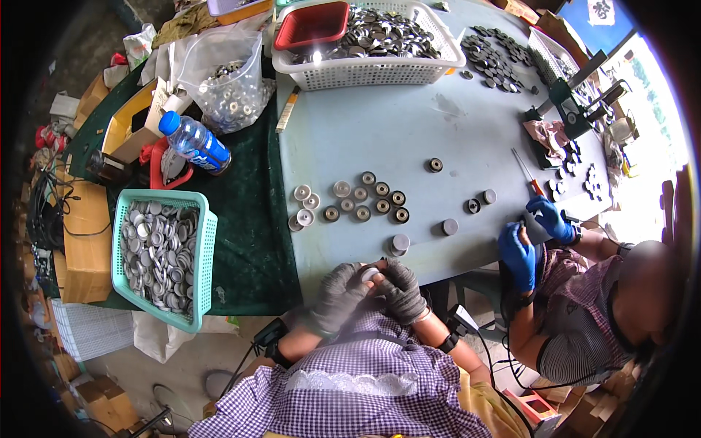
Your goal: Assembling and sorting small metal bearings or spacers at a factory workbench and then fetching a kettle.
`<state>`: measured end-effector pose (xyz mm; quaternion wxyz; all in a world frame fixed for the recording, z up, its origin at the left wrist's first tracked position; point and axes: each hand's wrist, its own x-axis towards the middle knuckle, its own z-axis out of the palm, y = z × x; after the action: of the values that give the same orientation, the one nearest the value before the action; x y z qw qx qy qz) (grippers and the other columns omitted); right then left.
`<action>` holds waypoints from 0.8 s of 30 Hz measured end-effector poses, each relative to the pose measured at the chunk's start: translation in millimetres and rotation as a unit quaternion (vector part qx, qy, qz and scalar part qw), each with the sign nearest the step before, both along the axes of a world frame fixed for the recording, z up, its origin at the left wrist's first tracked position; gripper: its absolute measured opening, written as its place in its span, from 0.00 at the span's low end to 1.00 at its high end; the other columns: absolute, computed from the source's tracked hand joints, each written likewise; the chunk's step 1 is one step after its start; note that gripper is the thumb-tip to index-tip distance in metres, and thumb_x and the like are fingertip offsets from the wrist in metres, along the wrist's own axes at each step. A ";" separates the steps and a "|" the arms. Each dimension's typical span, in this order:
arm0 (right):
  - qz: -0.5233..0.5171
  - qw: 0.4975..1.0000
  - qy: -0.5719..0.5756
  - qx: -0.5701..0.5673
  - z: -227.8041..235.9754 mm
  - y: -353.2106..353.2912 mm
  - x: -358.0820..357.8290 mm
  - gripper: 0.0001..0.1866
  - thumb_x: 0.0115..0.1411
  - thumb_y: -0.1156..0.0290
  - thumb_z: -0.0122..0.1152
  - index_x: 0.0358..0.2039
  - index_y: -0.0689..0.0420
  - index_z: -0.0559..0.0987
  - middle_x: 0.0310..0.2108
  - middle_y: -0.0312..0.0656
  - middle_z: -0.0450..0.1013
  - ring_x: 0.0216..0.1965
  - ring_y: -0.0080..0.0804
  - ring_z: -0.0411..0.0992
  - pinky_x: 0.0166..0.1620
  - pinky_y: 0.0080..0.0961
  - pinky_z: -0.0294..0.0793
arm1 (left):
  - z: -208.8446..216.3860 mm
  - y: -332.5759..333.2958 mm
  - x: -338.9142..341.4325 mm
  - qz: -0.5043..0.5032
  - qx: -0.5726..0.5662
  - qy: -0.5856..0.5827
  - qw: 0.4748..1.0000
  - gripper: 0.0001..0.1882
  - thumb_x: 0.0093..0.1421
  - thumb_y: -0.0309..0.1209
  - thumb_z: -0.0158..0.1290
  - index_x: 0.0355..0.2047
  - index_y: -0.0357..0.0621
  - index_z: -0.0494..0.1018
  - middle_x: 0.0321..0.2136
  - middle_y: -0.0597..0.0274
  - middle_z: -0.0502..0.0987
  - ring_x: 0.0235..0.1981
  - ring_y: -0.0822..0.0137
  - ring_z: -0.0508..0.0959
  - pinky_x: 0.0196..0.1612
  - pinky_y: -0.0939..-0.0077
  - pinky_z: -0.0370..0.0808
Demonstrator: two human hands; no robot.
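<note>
Both my hands wear grey fingerless gloves and meet at the table's near edge. Between them is a small, light grey round cap [369,274]. The fingers of my left hand [339,298] close on it from one side, and my right hand [402,290] pinches it from the other. Just beyond my hands, a short stack of grey discs [399,244] stands on the table. Farther off lie several ring-shaped metal parts with dark centres [382,206], and some paler silver ones [305,217] sit to their left.
A green basket [209,263] of grey caps stands at left, near a water bottle [196,142] and a bag of parts [230,95]. A white basket [380,76] is at the back. To the right, a blue-gloved co-worker [520,255] sits near a screwdriver [537,187] and hand press [569,106].
</note>
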<state>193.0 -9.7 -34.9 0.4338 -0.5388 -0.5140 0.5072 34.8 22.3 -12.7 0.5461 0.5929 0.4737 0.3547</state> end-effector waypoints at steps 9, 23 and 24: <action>0.044 0.991 -0.094 0.082 -0.4 3.9 0.5 0.14 0.61 0.72 0.55 0.46 0.63 0.72 0.32 0.35 0.72 0.33 0.19 0.70 0.39 0.19 0.70 | -8.2 2.1 -5.5 0.006 0.058 0.028 0.998 0.12 0.53 0.25 0.58 0.39 0.39 0.74 0.33 0.57 0.77 0.35 0.62 0.77 0.40 0.71 0.74; 0.026 0.999 -0.020 0.025 -8.4 4.5 -2.2 0.11 0.61 0.70 0.54 0.41 0.62 0.74 0.27 0.35 0.73 0.28 0.20 0.70 0.34 0.20 0.70 | -20.6 -0.9 -13.2 -0.038 0.165 0.092 0.981 0.13 0.53 0.28 0.60 0.39 0.44 0.77 0.35 0.56 0.77 0.35 0.57 0.77 0.38 0.67 0.75; 0.023 0.999 -0.023 0.024 -5.7 6.1 -2.5 0.11 0.61 0.70 0.54 0.41 0.62 0.74 0.27 0.35 0.73 0.28 0.20 0.70 0.34 0.20 0.70 | -14.1 1.7 -11.9 -0.036 0.157 0.072 0.984 0.10 0.56 0.27 0.56 0.39 0.41 0.75 0.33 0.56 0.76 0.34 0.60 0.76 0.38 0.69 0.74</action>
<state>190.5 -3.7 -40.6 0.4234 -0.5278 -0.5477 0.4921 22.9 24.1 -26.7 0.4231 0.7117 0.4290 0.3611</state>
